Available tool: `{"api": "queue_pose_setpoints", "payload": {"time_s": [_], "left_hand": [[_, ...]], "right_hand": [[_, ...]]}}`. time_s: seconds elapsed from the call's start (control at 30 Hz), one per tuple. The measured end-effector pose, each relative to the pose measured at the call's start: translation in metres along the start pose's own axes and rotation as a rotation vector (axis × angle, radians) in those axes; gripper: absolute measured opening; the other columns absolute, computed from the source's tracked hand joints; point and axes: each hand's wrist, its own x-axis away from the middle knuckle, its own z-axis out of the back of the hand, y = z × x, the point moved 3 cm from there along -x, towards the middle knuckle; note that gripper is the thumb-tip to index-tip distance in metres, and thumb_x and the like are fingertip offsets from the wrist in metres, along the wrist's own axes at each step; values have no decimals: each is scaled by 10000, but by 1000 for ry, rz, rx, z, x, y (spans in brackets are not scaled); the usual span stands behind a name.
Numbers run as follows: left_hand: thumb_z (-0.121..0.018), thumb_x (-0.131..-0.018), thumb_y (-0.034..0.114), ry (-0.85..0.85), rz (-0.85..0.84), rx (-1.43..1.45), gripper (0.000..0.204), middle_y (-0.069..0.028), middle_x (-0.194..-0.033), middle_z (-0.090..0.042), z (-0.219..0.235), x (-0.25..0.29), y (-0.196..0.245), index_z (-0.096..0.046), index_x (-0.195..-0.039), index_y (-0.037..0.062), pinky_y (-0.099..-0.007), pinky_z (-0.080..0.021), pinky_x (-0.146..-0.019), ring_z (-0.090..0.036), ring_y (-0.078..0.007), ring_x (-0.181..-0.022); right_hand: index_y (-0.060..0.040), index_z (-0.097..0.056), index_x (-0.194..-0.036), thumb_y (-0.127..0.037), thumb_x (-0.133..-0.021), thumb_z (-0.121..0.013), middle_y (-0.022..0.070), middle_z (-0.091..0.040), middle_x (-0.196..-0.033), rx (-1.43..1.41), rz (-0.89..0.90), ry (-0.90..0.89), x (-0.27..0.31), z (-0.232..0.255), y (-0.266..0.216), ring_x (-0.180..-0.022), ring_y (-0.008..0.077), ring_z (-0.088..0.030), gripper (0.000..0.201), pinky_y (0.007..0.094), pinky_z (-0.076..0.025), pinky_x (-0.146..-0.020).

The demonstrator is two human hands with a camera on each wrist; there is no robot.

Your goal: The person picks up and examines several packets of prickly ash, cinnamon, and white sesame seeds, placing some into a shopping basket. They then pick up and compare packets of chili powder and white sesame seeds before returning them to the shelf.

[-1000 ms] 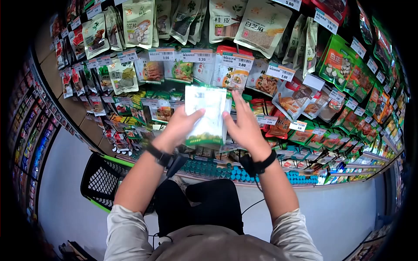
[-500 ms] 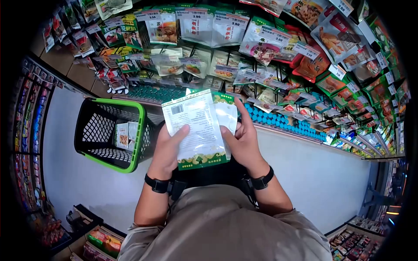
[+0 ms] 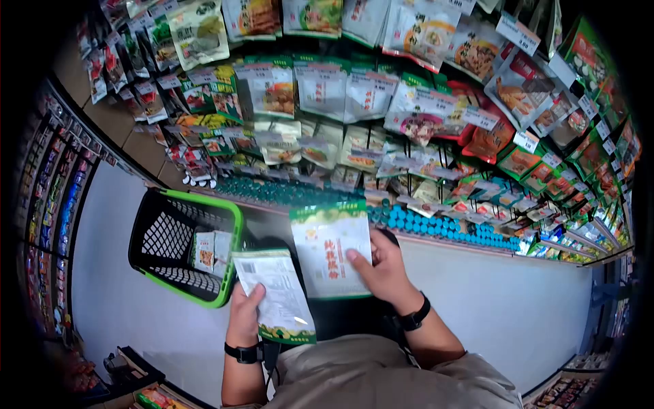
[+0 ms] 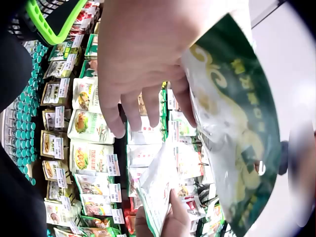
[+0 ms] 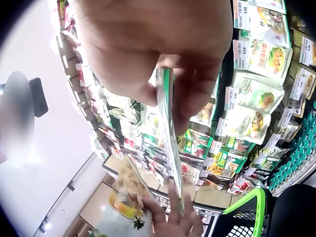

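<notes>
In the head view, my left hand (image 3: 244, 315) pinches a white and green spice packet (image 3: 278, 296), its printed back with a barcode facing up and its thumb on top. My right hand (image 3: 387, 271) grips a second spice packet (image 3: 332, 255) by its right edge, red characters on its front. The two packets are apart at the top and the left one sits lower. Seen from the right wrist, the right packet (image 5: 169, 128) is edge-on between thumb and fingers. The left wrist view shows the left packet's green bottom band (image 4: 254, 128) close up.
A black shopping basket (image 3: 235, 228) with a green rim stands on the floor at left, with packets (image 3: 204, 251) inside. Ahead, a shelf of hanging spice packets (image 3: 320, 88) with price tags spans the view. Rows of blue-capped bottles (image 3: 436, 223) line its base.
The two packets, overlapping half a second ago, are now separated. My left hand has moved down and left with its packet. The right packet's front now shows. Earlier, both hands were higher before the shelf.
</notes>
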Motion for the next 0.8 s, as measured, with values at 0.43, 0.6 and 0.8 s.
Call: {"api": "queue_pose_setpoints", "payload": {"time_s": [0.43,0.6,0.8], "left_hand": [[-654,-952,113,-428,-166,-526,329,-125,-1145,-697,-107,-82,33,-593,-1235,-43,-326,-518,-908,-646,-161,-1037],[-666,-955,154,-486,-251,-527,379,-111,-1181,-679,-154,-119,86,-559,-1269,-28,-332,-503,-933,-621,-155,-1081],[-588,-959,69,-733,-439,-825,475,-151,-1330,-569,-203,-190,153,-412,-1386,-43,-381,-430,-1045,-535,-208,-1228]], "right_hand": [[-149,67,-1577,142,-860,-594,223,-394,-1489,84,245,-12,-47,32,-59,-1093,198,-650,1018,273,-555,-798],[-29,-440,-1457,118,-870,-605,193,-466,-1437,144,358,-11,-86,47,-109,-1084,179,-649,627,253,-563,-799],[-46,-622,-1318,-69,-917,-642,-100,-549,-700,427,335,-13,-179,66,-185,-564,-22,-415,402,179,-364,-515]]}}
